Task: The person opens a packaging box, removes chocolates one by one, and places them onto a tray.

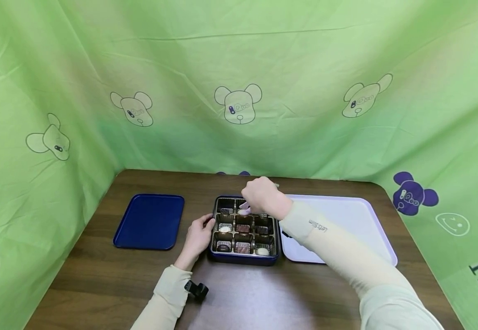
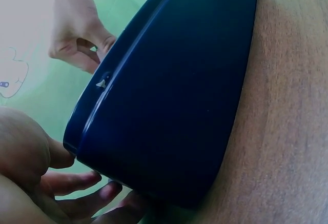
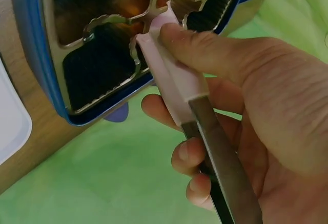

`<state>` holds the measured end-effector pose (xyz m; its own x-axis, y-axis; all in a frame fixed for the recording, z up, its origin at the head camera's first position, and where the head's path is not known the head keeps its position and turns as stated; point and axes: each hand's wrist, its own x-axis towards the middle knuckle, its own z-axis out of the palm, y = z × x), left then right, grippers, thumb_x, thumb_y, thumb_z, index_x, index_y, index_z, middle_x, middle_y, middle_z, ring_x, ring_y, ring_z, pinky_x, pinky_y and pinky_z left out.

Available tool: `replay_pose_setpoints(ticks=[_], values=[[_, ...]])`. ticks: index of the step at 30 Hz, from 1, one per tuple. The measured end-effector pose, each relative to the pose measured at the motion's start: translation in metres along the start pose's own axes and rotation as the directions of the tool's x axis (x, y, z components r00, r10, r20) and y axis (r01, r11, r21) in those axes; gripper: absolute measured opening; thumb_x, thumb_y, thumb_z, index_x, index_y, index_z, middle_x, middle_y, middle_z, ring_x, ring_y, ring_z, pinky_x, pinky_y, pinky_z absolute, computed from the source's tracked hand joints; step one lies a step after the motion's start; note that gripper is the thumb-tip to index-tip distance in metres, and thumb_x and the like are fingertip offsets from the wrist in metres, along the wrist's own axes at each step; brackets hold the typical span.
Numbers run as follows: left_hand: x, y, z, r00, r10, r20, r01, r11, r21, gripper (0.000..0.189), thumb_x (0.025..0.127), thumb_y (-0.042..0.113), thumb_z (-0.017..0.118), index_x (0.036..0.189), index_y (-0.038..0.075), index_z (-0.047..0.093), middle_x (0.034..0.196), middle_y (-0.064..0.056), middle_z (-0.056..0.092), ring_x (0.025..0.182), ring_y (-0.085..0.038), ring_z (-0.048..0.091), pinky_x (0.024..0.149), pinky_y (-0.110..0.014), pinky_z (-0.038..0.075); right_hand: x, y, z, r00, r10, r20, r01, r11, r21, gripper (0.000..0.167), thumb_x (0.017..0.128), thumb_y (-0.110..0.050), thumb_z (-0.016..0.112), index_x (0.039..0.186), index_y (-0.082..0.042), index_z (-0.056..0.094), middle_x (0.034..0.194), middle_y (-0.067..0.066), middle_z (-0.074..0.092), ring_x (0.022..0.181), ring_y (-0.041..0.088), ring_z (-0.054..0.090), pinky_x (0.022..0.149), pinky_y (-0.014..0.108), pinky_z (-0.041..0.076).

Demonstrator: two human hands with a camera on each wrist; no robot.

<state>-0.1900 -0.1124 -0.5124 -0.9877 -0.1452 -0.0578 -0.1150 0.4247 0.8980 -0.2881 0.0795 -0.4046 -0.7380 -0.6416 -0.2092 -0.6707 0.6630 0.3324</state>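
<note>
A dark blue box [image 1: 243, 261] stands on the table, its brown divided tray holding dark, brown and white chocolates. My left hand [image 1: 199, 236] rests at the box's left side; in the left wrist view its slightly bent fingers [image 2: 77, 183] touch the outer wall and the thumb lies near the rim. Over the back row, my right hand [image 1: 263, 197] grips metal tongs with pale pink tips [image 3: 177, 83]. Those tips reach down into the back middle compartment beside a white chocolate [image 1: 243, 212]. Whether they touch it cannot be made out. The right forearm covers the box's back right corner.
On the left lies a flat dark blue lid or tray [image 1: 150, 222]. A pale lilac tray [image 1: 346, 220] sits right beside the box, partly under the right forearm. Green printed cloth [image 1: 239, 151] hangs around the wooden table [image 1: 247, 298].
</note>
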Motion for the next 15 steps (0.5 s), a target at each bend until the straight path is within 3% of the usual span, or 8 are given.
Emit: replay_pose_setpoints(ticks=[8, 15], values=[[0.0016, -0.0024, 0.0011, 1.000, -0.012, 0.009, 0.012, 1.000, -0.007, 0.033, 0.102, 0.018, 0.058, 0.129, 0.002, 0.067, 0.124, -0.017, 0.069, 0.117, -0.034, 0.062, 0.098, -0.052, 0.047, 0.0033, -0.0029, -0.0031, 0.997, 0.062, 0.054, -0.061, 0.998, -0.017, 0.016, 0.087, -0.027, 0.074, 0.074, -0.018, 0.069, 0.084, 0.002, 0.073, 0.073, 0.023, 0.068, 0.063, 0.043, 0.058], [0.0020, -0.0028, 0.0012, 1.000, -0.017, 0.011, 0.018, 1.000, -0.017, 0.033, 0.102, 0.018, 0.058, 0.130, 0.002, 0.067, 0.125, -0.017, 0.069, 0.119, -0.033, 0.061, 0.100, -0.052, 0.046, 0.0061, -0.0090, 0.0013, 0.994, 0.055, 0.091, -0.054, 0.998, -0.016, 0.017, 0.089, -0.028, 0.072, 0.075, -0.018, 0.070, 0.085, 0.001, 0.073, 0.070, 0.021, 0.067, 0.061, 0.042, 0.057]])
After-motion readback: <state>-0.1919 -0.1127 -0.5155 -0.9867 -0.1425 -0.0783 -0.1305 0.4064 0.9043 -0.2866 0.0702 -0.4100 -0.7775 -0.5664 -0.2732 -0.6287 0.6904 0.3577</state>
